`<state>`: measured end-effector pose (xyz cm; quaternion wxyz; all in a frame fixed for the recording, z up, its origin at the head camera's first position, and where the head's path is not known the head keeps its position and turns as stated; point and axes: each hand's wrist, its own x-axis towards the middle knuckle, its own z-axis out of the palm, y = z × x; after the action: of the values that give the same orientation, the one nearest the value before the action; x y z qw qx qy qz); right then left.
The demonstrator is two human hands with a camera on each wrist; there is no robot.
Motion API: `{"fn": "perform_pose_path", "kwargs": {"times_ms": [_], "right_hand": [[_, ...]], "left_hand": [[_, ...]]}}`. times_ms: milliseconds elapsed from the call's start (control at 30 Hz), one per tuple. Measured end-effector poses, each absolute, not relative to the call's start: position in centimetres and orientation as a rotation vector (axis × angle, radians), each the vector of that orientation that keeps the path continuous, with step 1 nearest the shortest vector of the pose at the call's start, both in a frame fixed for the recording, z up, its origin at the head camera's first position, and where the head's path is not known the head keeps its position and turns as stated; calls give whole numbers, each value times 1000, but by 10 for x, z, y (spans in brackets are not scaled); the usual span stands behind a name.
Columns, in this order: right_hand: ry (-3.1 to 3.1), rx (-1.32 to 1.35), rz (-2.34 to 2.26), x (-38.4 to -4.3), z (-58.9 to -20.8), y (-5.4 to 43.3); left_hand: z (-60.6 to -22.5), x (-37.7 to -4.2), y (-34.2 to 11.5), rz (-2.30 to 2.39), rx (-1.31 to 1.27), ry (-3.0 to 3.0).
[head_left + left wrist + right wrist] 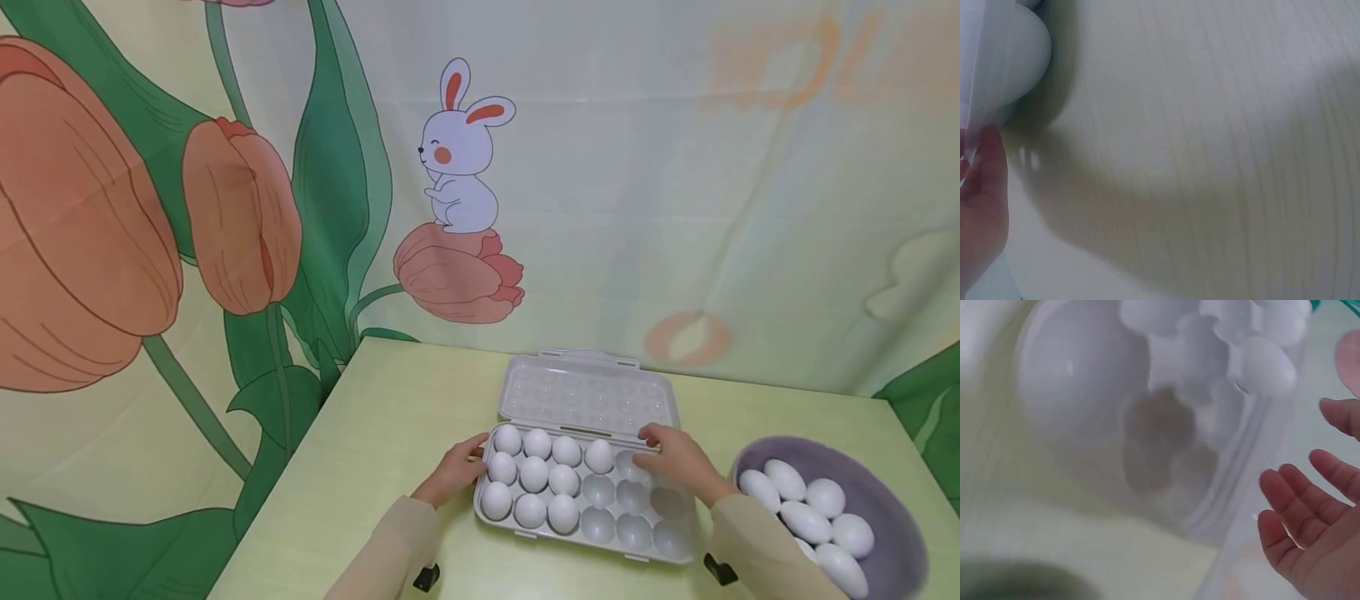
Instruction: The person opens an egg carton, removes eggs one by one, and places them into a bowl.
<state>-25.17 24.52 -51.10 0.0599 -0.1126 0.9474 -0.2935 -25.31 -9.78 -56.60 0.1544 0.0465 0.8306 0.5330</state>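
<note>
An open plastic egg box [633, 533] lies on the table, with white eggs [534, 473] filling its left columns and one egg [599, 457] in the back row further right. The other cups on the right hold nothing. My left hand [459, 471] pinches the box's left rim; in the left wrist view its fingers [992, 165] stand at the rim. My right hand [678, 460] hovers over the back right cups, fingers loosely bent and nothing in them, as the right wrist view also shows of the hand [1316, 531].
A purple bowl [892, 533] with several white eggs [806, 522] stands to the right, near my right forearm. The box's lid [585, 396] lies folded back. Behind the pale table [390, 400] hangs a printed cloth [600, 208].
</note>
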Motion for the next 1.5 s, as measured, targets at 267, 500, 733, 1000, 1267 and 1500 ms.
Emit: {"fn": "perform_pose_path", "kwargs": {"times_ms": [267, 500, 733, 1000, 1267, 1500], "right_hand": [[2885, -320, -939, -258, -531, 209], [2925, -227, -874, -262, -552, 199], [2960, -137, -802, -263, -562, 194], [2951, -118, -794, -265, -562, 191], [2964, -139, -813, -262, -556, 190], [2909, -96, -1007, -262, -541, 192]], "left_hand": [[-566, -253, -97, 1534, 147, 2381], [-564, -252, -96, 1550, 133, 2375], [-564, -251, -97, 1551, 131, 2383], [-562, -249, -97, 1551, 141, 2384], [-569, -253, -98, 1542, 137, 2393], [-567, -252, -97, 1542, 129, 2393]]}}
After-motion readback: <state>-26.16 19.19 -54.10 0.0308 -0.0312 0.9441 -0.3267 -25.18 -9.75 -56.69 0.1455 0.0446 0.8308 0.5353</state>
